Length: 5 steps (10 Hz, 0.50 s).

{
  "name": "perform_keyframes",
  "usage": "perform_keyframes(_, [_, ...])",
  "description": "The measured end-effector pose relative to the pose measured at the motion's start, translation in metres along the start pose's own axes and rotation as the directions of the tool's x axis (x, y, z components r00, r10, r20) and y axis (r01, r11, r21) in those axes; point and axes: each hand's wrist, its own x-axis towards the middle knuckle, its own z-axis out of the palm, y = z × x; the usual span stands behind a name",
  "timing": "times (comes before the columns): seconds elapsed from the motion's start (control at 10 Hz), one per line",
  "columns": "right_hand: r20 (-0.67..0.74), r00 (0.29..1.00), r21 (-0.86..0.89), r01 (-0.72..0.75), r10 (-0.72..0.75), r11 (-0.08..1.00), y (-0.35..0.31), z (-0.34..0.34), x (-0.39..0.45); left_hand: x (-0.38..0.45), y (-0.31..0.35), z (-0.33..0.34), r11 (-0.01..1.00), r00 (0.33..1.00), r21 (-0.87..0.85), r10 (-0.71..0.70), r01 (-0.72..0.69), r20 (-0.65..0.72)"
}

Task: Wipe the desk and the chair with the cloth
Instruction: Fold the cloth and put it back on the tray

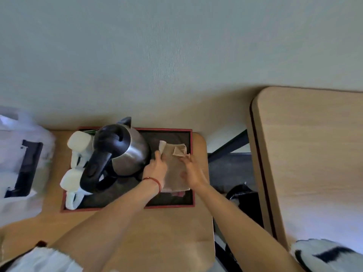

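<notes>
The left hand (157, 169), a thin red bracelet (155, 182) at its wrist, was closed in a pinch on the far left corner of the beige folded cloth (174, 173), lifting that corner off the surface. The right hand (191, 173) lay just to the right with fingers loosely spread over the cloth's right side; whether it gripped the fabric or only pressed on it could not be told. The cloth rested in the right half of a dark rectangular tray with a red rim (191, 165), with something reddish showing under its near edge. Just left of the left hand, almost touching it, stood a stainless steel electric kettle with a black handle (121, 154), and beyond it, at the tray's left end, a cluster of white ceramic cups (76, 163). The tray sat on the light wooden desk (167, 228), with a white plastic bag (23, 158) at the far left edge. To the right, across a gap, was another pale wooden surface (310, 154). No chair could be made out with certainty. The likely step was picking up or unfolding the cloth. The chief risk was the left knuckles or a swinging cloth corner knocking the kettle, which could shove it into the cups; a quick upward pull might also drag out whatever lay beneath.
</notes>
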Motion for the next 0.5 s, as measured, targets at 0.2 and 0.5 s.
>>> perform_keyframes(0.2, [0.087,0.996,-0.253,0.035,-0.013,0.967,-0.009,0.005,0.007,0.011,0.0,-0.003,0.903,0.995,0.43,0.052,-0.013,-0.079])
perform_keyframes(0.5, [0.093,0.995,-0.507,0.075,-0.032,0.859,0.003,0.0,0.007,0.022,-0.01,-0.007,0.882,0.993,0.456,0.107,-0.116,0.046])
